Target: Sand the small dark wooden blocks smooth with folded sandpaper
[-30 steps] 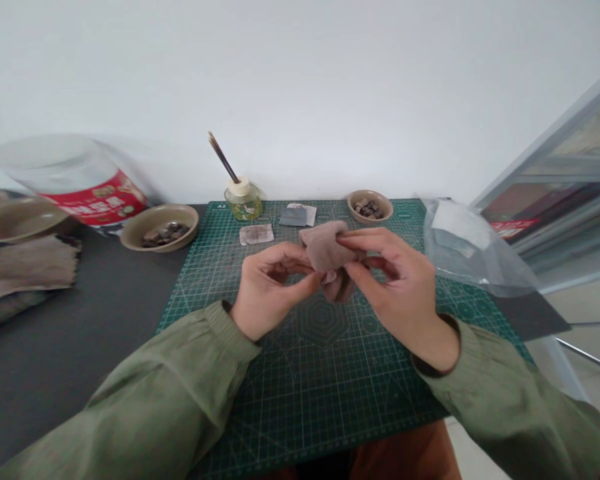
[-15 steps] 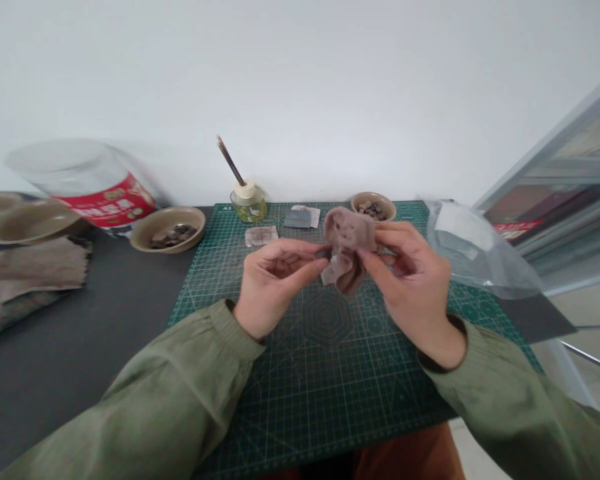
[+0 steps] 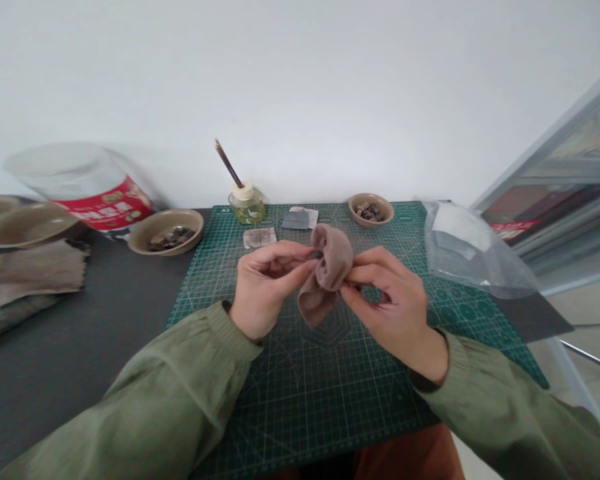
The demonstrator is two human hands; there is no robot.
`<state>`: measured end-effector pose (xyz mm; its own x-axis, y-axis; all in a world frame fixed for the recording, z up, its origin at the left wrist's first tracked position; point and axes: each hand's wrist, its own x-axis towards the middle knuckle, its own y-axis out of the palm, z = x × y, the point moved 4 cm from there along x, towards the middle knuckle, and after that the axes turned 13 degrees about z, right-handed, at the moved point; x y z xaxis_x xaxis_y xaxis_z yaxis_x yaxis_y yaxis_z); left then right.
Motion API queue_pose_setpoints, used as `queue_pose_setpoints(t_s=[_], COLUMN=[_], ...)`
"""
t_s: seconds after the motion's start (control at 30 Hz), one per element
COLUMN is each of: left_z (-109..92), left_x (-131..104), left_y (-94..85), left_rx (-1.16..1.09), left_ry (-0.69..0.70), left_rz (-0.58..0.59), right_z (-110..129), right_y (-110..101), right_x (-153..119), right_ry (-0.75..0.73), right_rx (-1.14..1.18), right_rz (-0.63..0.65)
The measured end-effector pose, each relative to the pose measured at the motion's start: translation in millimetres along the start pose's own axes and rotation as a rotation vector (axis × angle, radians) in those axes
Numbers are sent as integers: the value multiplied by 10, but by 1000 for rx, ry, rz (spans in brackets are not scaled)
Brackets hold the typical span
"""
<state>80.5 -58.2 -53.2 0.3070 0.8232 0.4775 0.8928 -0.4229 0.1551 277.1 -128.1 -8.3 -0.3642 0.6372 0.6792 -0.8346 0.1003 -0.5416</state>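
Note:
Between the thumb and fingertips of my left hand (image 3: pixel 266 283) is a small dark piece (image 3: pixel 317 255), mostly covered, so its kind is unclear. A crumpled mauve-brown cloth (image 3: pixel 334 257) is pinched in my right hand (image 3: pixel 393 303). One fold of the cloth presses around the dark piece, and a loose end hangs below. Both hands are raised over a green cutting mat (image 3: pixel 300 400). Beyond them lie a grey folded sheet of what looks like sandpaper (image 3: pixel 296 219) and a stained whitish patch (image 3: pixel 260 237).
Small dark pieces fill a bowl at the back (image 3: pixel 354 212) and a bowl on the left (image 3: pixel 140 244). A glass jar with sticks (image 3: pixel 247 203) stands near the wall. Farther left are a big red-labelled tub (image 3: pixel 95 190) and a brown cloth (image 3: pixel 35 270). A clear plastic bag (image 3: pixel 480 257) lies right.
The cloth has swung left and turned in my right hand, which moved left and slightly down. It now wraps closer against the dark piece. My left hand has shifted slightly left.

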Motion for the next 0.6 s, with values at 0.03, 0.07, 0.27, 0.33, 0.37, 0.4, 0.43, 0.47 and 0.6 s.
queue_pose_setpoints(t_s=[0.03, 0.07, 0.27, 0.33, 0.37, 0.4, 0.43, 0.47, 0.6], left_z=[-6, -11, -24, -34, -40, -46, -51, -55, -55], left_x=[4, 6, 5, 9, 12, 14, 14, 12, -6], left_y=[-5, -9, 4, 23, 33, 41, 46, 48, 40], left_rx=[-5, -8, -29, -32, -33, -34, -36, -39, -55], left_ry=[5, 11, 52, 62, 68, 72, 76, 78, 71], left_rz=[-8, -12, 18, 44, 57, 69, 77, 83, 95], right_z=[-8, -23, -145, -130, -116, -98, -76, -54, -20], right_y=[30, 51, -127, -210, -238, -256, -258, -246, -129], right_x=[-24, -46, -45, 23, 61, 98, 131, 158, 154], right_ry=[-9, -10, 120, 95, 79, 60, 39, 19, -7], right_rx=[7, 19, 76, 75, 78, 80, 75, 63, 1], right_rz=[37, 62, -143, -185, -191, -191, -174, -148, -49])
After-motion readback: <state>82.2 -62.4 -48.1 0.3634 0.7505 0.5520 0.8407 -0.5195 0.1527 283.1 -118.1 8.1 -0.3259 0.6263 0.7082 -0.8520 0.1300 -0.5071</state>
